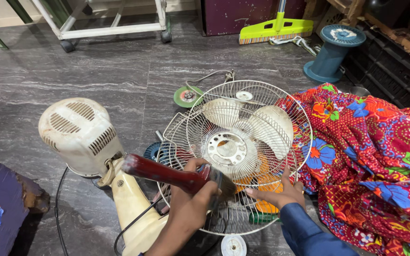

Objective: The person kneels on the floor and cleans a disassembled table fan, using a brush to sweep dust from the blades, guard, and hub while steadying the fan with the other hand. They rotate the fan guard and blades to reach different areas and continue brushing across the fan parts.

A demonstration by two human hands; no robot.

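packages: none in view.
signs: none in view.
screens: none in view.
spool label (343, 33): a round, pale printed patch on the top face of the blue spool (333, 52), far right on the floor near the crates; print too small to tell.
disc label (187, 96): a small round paper centre on the green disc (188, 96), just beyond the wire guard.

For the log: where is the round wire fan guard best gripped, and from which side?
Probably the wire fan guard is best gripped at its near outer rim, from the person's side. It lies fairly flat, and the right hand already rests there while the left hand holds the paintbrush.
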